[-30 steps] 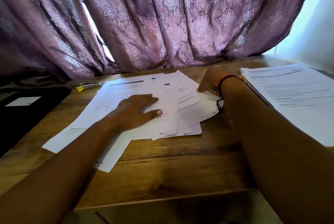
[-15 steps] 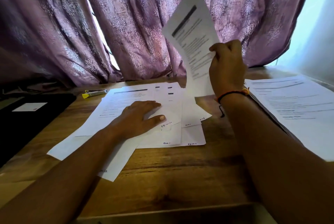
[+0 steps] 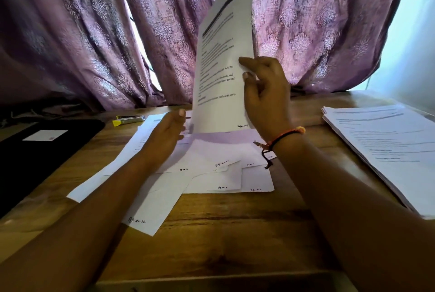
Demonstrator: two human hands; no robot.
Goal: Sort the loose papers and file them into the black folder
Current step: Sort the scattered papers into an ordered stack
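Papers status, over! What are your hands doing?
Right hand pinches one printed sheet upright. Left hand empty beside its lower edge. Loose papers spread beneath; black folder left, unblocked.

Matt white paper sheets (image 3: 211,174) on grained wooden table (image 3: 223,233)

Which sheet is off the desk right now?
The printed sheet with the black header bar, pinched upright by the right hand; the loose sheets and right-side stack lie flat.
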